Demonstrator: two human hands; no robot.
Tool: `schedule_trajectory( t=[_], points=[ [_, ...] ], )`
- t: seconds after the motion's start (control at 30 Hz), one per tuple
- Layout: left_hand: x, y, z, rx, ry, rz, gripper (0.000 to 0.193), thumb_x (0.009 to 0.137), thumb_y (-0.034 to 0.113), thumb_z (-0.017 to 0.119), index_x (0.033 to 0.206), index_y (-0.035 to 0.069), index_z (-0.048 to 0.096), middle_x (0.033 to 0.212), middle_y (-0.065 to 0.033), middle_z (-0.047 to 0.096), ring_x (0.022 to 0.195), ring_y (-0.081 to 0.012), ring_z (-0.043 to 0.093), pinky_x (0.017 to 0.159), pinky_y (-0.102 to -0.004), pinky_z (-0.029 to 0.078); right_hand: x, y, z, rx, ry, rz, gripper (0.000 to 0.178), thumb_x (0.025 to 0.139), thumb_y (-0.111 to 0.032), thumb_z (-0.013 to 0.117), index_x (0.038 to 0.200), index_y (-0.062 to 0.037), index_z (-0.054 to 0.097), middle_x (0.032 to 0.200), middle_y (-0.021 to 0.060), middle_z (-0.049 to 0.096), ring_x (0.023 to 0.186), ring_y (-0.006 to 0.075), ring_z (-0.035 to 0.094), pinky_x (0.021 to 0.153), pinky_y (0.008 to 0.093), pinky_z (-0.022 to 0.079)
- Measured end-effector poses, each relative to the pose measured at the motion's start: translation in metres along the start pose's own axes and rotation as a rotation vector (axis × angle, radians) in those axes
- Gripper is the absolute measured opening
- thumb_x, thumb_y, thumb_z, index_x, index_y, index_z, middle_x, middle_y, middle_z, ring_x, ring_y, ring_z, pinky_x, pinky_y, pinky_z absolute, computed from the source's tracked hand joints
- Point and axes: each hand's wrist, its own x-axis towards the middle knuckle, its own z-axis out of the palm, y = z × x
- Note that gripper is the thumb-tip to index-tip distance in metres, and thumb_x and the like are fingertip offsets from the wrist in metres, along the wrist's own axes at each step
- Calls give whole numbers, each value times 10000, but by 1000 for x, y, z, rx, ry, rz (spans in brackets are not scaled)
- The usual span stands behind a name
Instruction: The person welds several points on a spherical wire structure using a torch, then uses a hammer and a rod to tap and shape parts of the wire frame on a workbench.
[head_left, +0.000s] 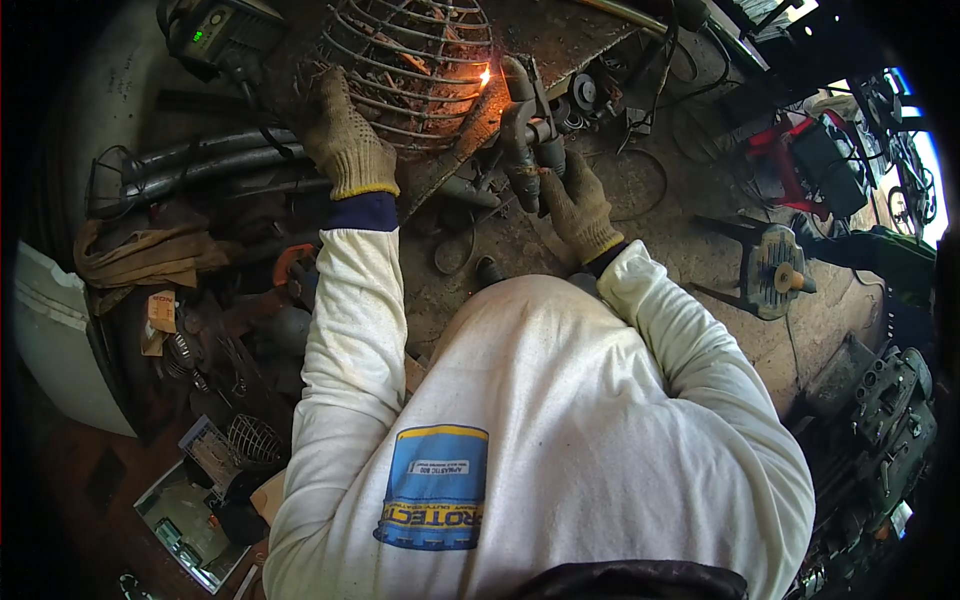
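Welding the wire cage (pixel 405 65), a domed grille of rusty rod lying on the steel desk (pixel 560 35) at the far centre. Arc glow (pixel 485 76) sits at the cage's right rim, where the rod meets the desk edge.

Left hand (pixel 340 135), knit glove, is pressed on the near-left side of the cage, fingers (pixel 318 100) curled round the bars and clenched on it. Right hand (pixel 575 205), also gloved, is wrapped tight round the electrode holder (pixel 525 135), a grey pistol-shaped tool pointing up toward the glow. Whether the rod tip actually touches the wire I cannot tell; glare hides it.

My read on doing it well:
- keep the left hand's weight on the cage so the joint doesn't shift; stay well off the hot rim
- short arc, brief tacks; thin rod will likely burn through if held long
- brace the right forearm for a steady tip
- mind the cable (pixel 640 175) looped just right of the holder, and the pipes (pixel 200 160) at far left.
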Motion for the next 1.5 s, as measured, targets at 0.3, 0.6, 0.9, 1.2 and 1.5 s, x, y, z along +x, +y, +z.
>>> schedule_trajectory(
  t=[0.3, 0.6, 0.9, 1.2, 1.5],
  points=[
    [7, -4, -14, 665, 25, 160, 489, 956, 482, 636, 1134, 28, 653, 804, -96, 676, 655, -220, 651, 641, -359, 530, 12, 8, 3, 227, -148, 43, 347, 1006, -234, 583, 1287, -32, 556, 1069, 109, 667, 914, 182, 643, 764, 336, 539],
    [6, -6, -12, 135, -238, 107, 585, 979, 409, 639, 1472, 139, 476, 1433, -80, 543, 1275, -263, 544, 1009, -449, 491, -2, 5, 5, 237, 99, -96, 296, 995, -217, 616, 1195, -1, 578, 968, 84, 678, 781, 155, 646, 699, 332, 525],
    [1, 1, 3, 51, -74, 40, 580, 932, 386, 680, 1424, 121, 523, 1419, -115, 564, 1233, -322, 585, 959, -518, 529, -3, 1, 3, 25, 4, 22, 420, 964, -284, 625, 1251, 16, 562, 975, 179, 690, 839, 276, 685, 759, 397, 524],
    [0, -1, 4, -4, -48, 61, 560, 922, 363, 687, 1396, 105, 539, 1406, -125, 574, 1194, -338, 617, 930, -520, 556, -2, -3, 5, -28, 18, 2, 456, 955, -356, 632, 1229, 3, 571, 933, 195, 695, 806, 314, 686, 727, 415, 518],
    [-1, 9, 1, 187, 44, -45, 565, 936, 406, 666, 1385, 88, 539, 1387, -140, 583, 1141, -312, 636, 887, -453, 566, 8, 20, 10, 118, -177, 92, 277, 1029, -271, 556, 1202, -55, 572, 863, 103, 626, 714, 187, 626, 667, 350, 530]
  ],
)
